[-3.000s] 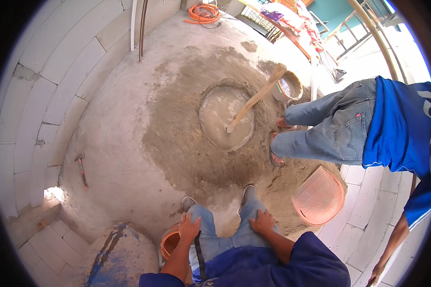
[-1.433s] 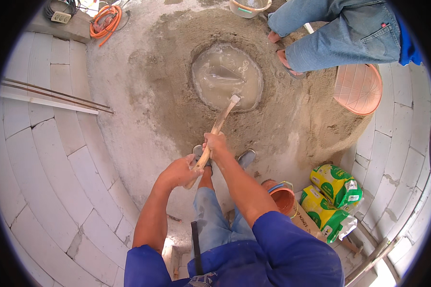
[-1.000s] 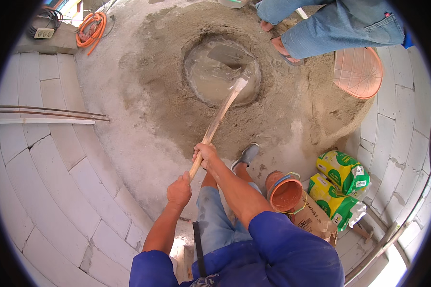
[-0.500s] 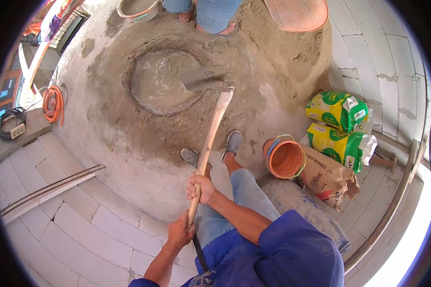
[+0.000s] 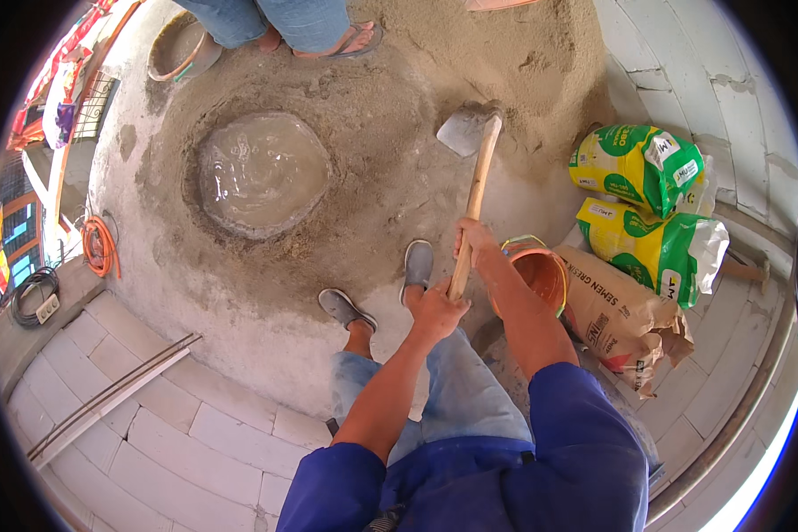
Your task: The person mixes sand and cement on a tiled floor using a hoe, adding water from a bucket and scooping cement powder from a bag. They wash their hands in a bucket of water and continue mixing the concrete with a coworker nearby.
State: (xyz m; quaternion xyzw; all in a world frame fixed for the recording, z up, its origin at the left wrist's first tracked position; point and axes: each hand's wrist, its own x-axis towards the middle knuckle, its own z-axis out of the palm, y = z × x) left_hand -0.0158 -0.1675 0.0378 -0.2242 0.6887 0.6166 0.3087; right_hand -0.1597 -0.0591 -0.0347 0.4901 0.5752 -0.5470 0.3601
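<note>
Both of my hands grip the wooden handle of a hoe. My left hand is wrapped round its lower end, while my right hand holds it further up. The wide metal hoe blade rests at the lower edge of a heap of sand, right of centre. To the left, a round hollow in grey sandy mix holds wet, watery slurry. An orange bucket stands just beyond my right forearm, which partly covers it.
Another person's sandalled foot is at the far side, beside a tub. Yellow-green bags and a brown paper sack lie at right. An orange hose and a black cable with a socket strip lie left.
The hoe blade has moved right, from over the wet hollow to the sand's edge. Both hands have shifted right with the handle. The view has shifted too.
</note>
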